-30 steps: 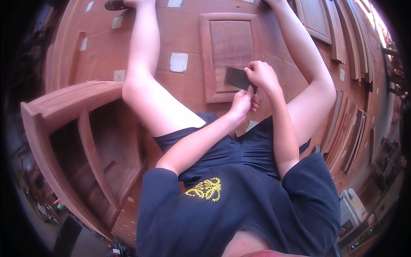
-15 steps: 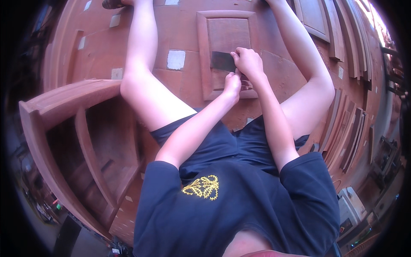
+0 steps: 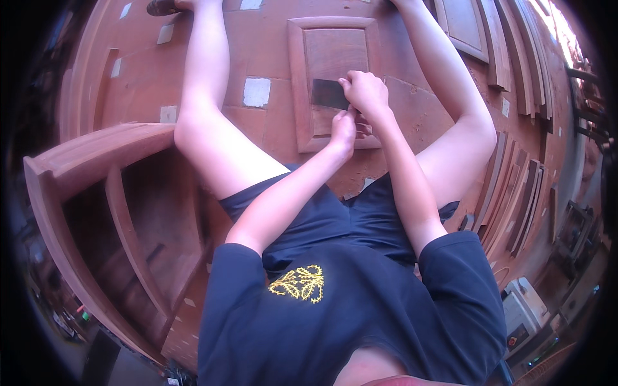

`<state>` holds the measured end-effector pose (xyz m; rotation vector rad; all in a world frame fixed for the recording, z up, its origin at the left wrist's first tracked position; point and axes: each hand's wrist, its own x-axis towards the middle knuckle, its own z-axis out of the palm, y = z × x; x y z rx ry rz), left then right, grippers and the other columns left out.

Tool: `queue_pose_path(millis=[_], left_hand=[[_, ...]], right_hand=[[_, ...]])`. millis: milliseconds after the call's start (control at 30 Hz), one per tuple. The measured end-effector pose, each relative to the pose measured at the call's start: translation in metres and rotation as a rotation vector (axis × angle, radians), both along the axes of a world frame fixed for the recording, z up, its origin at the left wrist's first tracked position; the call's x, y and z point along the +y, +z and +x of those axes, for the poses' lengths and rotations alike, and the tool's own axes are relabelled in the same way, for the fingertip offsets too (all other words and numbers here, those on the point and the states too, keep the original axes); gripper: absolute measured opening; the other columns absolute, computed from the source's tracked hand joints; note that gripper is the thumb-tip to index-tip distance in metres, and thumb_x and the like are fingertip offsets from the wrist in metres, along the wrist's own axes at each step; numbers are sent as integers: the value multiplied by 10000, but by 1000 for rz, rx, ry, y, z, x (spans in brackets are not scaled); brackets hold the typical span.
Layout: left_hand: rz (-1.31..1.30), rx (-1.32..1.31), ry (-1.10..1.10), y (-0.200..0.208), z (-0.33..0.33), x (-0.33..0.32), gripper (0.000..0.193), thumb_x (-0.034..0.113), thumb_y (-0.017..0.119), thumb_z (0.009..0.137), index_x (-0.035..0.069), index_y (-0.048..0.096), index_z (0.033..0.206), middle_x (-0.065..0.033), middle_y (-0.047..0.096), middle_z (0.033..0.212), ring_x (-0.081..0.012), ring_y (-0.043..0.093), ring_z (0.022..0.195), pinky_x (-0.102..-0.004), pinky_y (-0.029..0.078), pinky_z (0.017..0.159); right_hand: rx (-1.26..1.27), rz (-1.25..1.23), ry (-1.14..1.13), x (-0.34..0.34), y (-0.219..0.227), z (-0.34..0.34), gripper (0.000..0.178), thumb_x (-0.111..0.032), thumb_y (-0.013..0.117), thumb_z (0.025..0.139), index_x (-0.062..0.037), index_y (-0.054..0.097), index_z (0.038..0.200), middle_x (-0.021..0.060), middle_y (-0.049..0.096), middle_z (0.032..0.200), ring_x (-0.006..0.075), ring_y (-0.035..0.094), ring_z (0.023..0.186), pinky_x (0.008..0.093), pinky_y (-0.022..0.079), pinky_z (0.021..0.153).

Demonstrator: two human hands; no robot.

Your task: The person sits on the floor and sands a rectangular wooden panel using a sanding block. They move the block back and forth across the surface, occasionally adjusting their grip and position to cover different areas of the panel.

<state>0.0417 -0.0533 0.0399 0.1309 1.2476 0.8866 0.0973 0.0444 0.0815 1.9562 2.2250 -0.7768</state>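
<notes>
A framed wooden panel (image 3: 335, 55), like a cabinet door, lies flat between my legs. Over its middle is a dark, thin rectangular sheet (image 3: 328, 94), perhaps sandpaper, though its surface is too blurred to be sure. My right hand (image 3: 368, 95) is closed on the sheet's right end. Just below and to the left, my left hand (image 3: 344, 132) is also closed, its fingertips meeting the right hand at the sheet's lower right corner. Part of the sheet is hidden by the fingers.
On my left stands a curved wooden cabinet frame (image 3: 119, 212) with open compartments. Wooden strips (image 3: 508, 193) lie beyond my right leg, with longer boards (image 3: 524, 58) and another panel (image 3: 462, 26) farther off. A pale box-like device (image 3: 524, 305) sits at the lower right.
The whole view has shifted slightly, so everything appears a little farther left. Both hands keep their hold near the sheet's right end, with only slight movement over the panel.
</notes>
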Motion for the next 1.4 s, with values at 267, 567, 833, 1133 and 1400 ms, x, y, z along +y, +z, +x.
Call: queue_pose_path(millis=[267,567,833,1133,1400], left_hand=[[89,-140,-95,6,7,0,345,353,401,1043,66,563,942,-75,674,803,-151,653,662,-278,487,568],[19,-16,95,1,8,8,267,285,377,1042,67,522,990,-81,653,779,-162,637,628,-296,489,537],[-63,48,-71,-6,-75,32,258,232,443,1002,25,581,934,-99,678,795,-150,598,592,-289,483,520],[-13,60,-42,-4,-70,39,259,256,465,1002,50,620,981,-89,695,877,-163,623,718,-324,503,651],[45,56,-8,14,-64,33,264,238,436,1018,48,619,1001,-92,697,866,-172,620,709,-329,504,658]], right_hand=[[-64,2,-157,-5,17,36,287,-339,589,913,-86,719,949,169,714,917,362,688,918,467,544,799],[59,-80,-127,9,-7,12,300,-365,600,902,-107,735,975,165,714,970,346,680,954,444,535,846],[-65,66,237,-45,55,12,280,-304,628,830,-37,698,791,174,693,853,321,698,831,441,561,722],[114,-645,1019,-167,84,-18,261,-215,619,730,11,721,810,181,709,904,350,661,950,446,538,807],[113,-814,1008,-166,91,-5,292,-237,689,719,10,727,869,197,710,897,334,687,912,439,547,813]])
